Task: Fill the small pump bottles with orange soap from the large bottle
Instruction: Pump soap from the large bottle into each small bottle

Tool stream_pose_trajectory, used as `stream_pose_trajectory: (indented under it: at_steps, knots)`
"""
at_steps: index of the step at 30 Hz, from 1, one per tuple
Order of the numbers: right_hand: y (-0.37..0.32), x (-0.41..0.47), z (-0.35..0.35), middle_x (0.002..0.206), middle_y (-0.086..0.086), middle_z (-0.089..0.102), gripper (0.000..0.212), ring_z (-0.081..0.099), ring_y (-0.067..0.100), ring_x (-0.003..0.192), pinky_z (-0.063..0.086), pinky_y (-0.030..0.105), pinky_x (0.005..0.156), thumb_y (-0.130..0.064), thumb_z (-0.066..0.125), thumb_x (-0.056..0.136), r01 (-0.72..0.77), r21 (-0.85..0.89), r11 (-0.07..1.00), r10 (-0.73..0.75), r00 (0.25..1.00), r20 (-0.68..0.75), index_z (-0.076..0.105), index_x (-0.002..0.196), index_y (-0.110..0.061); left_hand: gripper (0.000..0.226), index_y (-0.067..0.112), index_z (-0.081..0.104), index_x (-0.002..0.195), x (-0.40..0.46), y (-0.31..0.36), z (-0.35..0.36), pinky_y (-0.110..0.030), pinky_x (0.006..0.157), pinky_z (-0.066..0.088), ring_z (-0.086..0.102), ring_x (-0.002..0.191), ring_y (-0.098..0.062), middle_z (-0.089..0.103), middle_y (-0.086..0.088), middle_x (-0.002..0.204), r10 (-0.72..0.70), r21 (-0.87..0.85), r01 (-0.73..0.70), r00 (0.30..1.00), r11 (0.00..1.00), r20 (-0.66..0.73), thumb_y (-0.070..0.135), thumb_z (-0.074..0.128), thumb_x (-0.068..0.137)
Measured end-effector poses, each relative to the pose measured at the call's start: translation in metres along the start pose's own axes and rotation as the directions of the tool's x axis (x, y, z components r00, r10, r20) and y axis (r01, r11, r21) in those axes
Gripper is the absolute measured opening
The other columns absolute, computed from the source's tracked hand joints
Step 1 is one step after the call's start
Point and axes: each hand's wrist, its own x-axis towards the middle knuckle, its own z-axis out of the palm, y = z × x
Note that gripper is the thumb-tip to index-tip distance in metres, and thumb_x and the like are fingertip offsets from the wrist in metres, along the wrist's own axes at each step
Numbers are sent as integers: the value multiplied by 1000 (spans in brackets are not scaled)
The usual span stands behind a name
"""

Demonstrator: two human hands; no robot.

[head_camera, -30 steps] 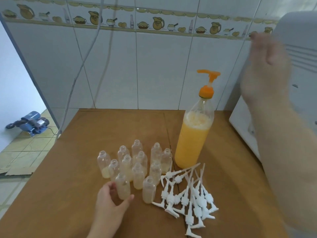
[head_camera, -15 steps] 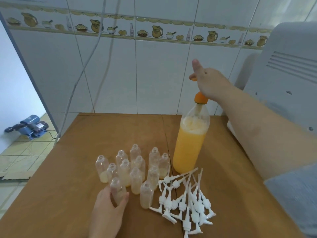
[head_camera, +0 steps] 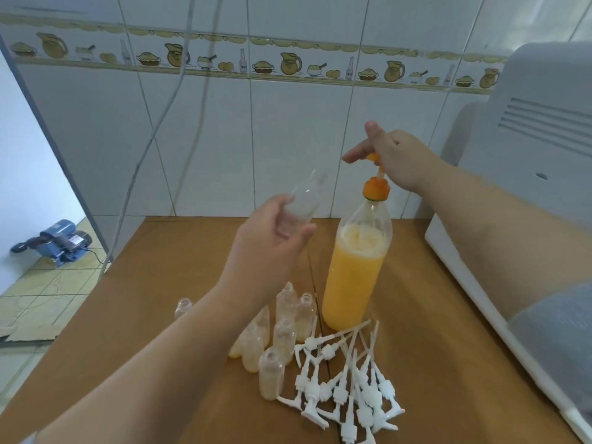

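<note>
Small bottle [head_camera: 302, 203] held in left hand [head_camera: 269, 241]; right hand [head_camera: 397, 161] on orange pump [head_camera: 374, 161]

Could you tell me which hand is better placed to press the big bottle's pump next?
Right hand: it already rests on the orange pump. The left hand is holding a small bottle.
</note>
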Motion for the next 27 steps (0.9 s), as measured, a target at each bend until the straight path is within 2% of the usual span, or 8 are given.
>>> stream_pose_trajectory:
  at_steps: [6,10,15,17,19,22,25,27]
  knots:
    - [-10,7,16,104,12,65,73,57,26,94,39,32,81,-51,10,100,-154,-161,975,138,985,-105,68,105,-9,53,21,44,138,35,6,32,-14,72,41,54,84,-3,56,5,106,1,3,-1,999,1000,53,34,62,89]
    - [-12,10,21,74,9,55,70,53,27,82,37,33,73,-51,9,100,-188,-274,943,151,977,-151,56,74,-7,52,21,45,137,41,9,34,-20,79,45,56,85,-5,56,5,106,26,-40,-26,1000,999,4,34,62,89]
    - [-17,11,20,63,5,41,67,46,26,72,34,36,66,-49,8,101,-248,-344,906,209,967,-147,49,69,-8,53,21,43,138,45,11,33,-22,79,42,53,87,-7,54,4,108,74,9,-74,997,997,1,34,60,90]
    - [-21,12,21,69,5,41,48,46,27,77,35,37,65,-35,17,103,-321,-362,875,283,946,-155,53,120,-8,54,23,42,139,50,12,32,-27,84,43,52,91,-11,52,5,108,85,68,-85,996,994,5,35,60,90]
    - [-26,15,22,91,10,49,56,47,31,87,39,40,67,-13,26,99,-353,-243,904,305,928,-214,9,151,-25,54,24,41,140,56,12,29,-34,89,45,53,95,-15,49,6,109,95,148,-93,996,985,-2,34,60,90]
    - [-37,11,12,140,22,42,52,46,37,119,41,43,92,-14,23,102,-383,-147,912,364,920,-143,8,152,-17,55,26,42,140,63,12,25,-35,91,45,54,98,-16,48,8,110,81,186,-81,997,979,5,34,61,89]
    - [-29,10,-7,140,18,46,60,48,34,121,37,41,102,-44,16,103,-360,-113,926,361,933,-17,40,140,-4,56,27,42,140,67,13,24,-34,91,45,55,99,-15,49,8,111,88,197,-92,996,976,27,35,62,89]
    - [-19,3,-9,135,15,52,65,49,29,120,33,34,99,-48,12,102,-233,-150,961,232,972,-22,51,132,-5,56,27,41,140,68,15,24,-34,92,45,54,100,-15,49,8,112,94,207,-99,995,973,34,35,62,89]
